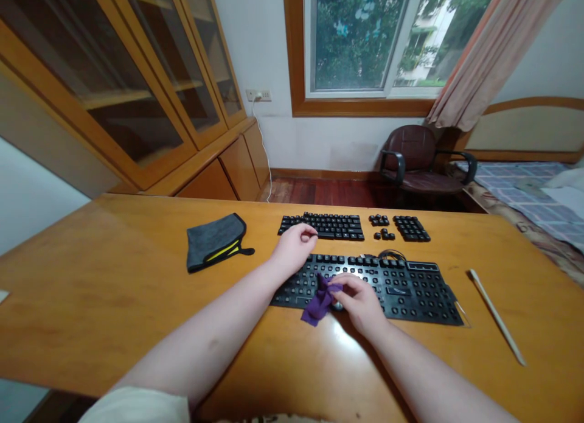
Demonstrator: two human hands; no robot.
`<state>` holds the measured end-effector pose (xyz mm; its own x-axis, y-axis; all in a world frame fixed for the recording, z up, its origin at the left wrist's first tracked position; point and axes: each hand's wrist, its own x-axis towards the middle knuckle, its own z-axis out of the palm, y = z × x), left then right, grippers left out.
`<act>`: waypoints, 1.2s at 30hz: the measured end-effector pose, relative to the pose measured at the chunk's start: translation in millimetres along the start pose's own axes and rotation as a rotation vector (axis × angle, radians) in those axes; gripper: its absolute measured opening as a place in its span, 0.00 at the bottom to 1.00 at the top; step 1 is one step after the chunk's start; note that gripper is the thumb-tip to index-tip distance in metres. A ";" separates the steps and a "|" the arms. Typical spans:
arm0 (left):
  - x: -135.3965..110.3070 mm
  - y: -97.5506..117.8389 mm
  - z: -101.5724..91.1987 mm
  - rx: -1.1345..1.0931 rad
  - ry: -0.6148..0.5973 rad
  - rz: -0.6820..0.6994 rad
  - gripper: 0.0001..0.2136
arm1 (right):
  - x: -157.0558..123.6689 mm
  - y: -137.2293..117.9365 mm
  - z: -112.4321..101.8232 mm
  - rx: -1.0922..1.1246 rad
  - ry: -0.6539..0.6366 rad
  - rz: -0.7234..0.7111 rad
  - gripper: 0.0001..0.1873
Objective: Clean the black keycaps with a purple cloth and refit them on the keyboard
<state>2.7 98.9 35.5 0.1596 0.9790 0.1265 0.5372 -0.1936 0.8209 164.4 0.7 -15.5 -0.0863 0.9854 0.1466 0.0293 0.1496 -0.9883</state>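
A black keyboard base (396,291) lies on the wooden desk, most of its keycaps off and the bare switch posts showing. My right hand (360,301) pinches a crumpled purple cloth (317,304) over the lower middle of this base. Reaching past the base's upper left part, my left hand (294,246) has its fingers curled closed beside the laid-out black keycaps (340,226). Whatever those fingers hold, if anything, is hidden. Smaller keycap groups (384,234) and a number-pad block (411,228) sit to the right of the main group.
A folded grey cloth with black and yellow edging (216,241) lies on the desk (114,289) at left. To the right rests a thin pale stick-like tool (497,316). A coiled black cable (391,254) is behind the base. Beyond the desk stands an office chair (417,158).
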 end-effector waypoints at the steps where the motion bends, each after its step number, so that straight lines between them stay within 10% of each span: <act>1: -13.8 1.4 1.6 -0.048 -0.034 0.006 0.07 | -0.2 0.6 0.4 0.018 0.004 0.014 0.03; 8: -76.2 7.0 13.2 -0.502 -0.114 -0.178 0.09 | -1.0 -0.3 1.4 0.087 0.033 0.047 0.05; 19: -85.9 -12.6 27.8 -0.727 -0.158 -0.324 0.14 | 0.4 4.4 1.2 0.068 0.098 0.050 0.11; 36: -93.2 -23.5 29.0 -0.415 -0.038 -0.101 0.07 | -0.3 -2.6 -4.0 -0.064 -0.010 -0.065 0.09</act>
<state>-0.8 10.4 -11.7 0.1581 0.9872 0.0199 0.1745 -0.0478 0.9835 168.3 0.3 -12.8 -0.0995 0.9726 0.2099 0.0869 0.2186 -0.9719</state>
